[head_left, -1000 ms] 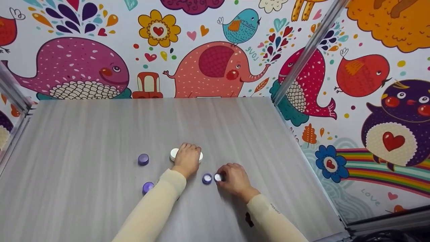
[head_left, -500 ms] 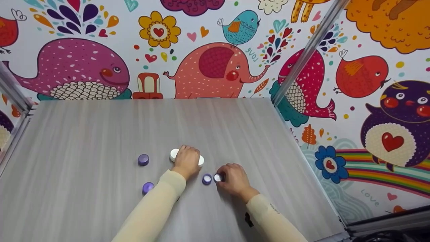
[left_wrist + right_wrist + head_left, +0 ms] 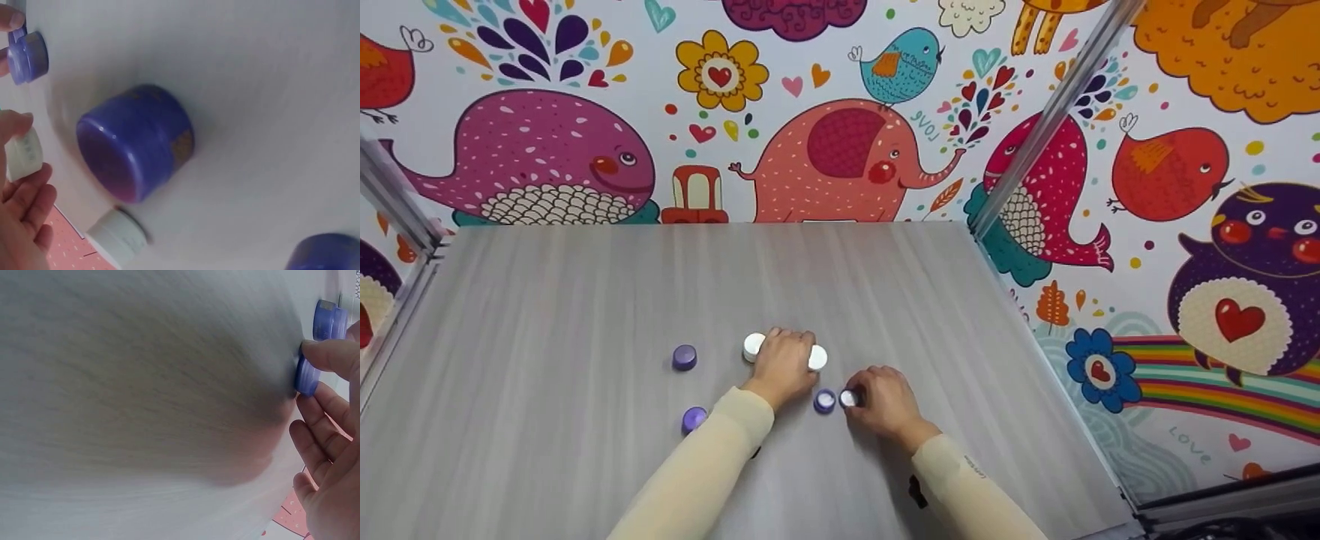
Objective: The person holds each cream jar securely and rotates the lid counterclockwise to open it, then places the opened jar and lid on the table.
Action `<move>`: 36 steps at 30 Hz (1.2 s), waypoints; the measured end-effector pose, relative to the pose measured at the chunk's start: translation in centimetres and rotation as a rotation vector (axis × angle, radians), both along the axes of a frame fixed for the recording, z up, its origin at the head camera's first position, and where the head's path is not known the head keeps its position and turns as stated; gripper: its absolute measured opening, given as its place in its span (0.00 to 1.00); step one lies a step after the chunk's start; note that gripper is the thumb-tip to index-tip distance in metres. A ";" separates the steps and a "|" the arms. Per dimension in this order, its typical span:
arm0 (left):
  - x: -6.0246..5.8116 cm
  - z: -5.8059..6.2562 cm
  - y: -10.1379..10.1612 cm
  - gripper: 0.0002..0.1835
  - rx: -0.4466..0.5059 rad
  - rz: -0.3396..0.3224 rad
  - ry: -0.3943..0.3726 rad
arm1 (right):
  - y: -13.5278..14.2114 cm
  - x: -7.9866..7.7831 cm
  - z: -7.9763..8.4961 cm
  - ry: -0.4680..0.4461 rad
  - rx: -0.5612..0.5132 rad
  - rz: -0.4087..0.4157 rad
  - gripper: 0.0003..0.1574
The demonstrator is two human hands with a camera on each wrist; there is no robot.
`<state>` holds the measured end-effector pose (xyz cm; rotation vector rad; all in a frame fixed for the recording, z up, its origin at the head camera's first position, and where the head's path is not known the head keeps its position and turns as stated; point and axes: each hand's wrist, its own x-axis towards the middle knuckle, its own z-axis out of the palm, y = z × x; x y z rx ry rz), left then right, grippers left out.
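My left hand grips a small white jar between thumb and fingers, most clearly seen in the left wrist view. A second white jar stands on the table just left of that hand. My right hand pinches a short purple lid with a pale inside facing up. Close beside the lid stands a purple jar with a pale top, apart from both hands. Two more purple jars, one farther back and one nearer, stand left of my left arm, which partly covers the nearer jar.
All of this rests on a grey wood-grain table. Printed walls rise behind it and to the right, joined by a metal corner post. A small black item lies beside my right sleeve.
My left hand has shifted slightly, and the white jar in it shows farther to the right and a little nearer. My right hand keeps its hold on the purple lid.
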<state>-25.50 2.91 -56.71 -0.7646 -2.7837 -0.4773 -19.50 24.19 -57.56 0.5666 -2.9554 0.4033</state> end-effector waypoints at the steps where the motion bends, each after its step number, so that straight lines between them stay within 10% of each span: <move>1: 0.1 0.0 -0.1 0.18 0.018 0.000 -0.001 | 0.1 0.0 0.0 0.004 -0.002 0.001 0.17; 36: 1.4 -0.8 -2.1 0.17 0.201 -0.011 0.028 | 0.6 0.2 1.5 -0.003 -0.041 0.043 0.25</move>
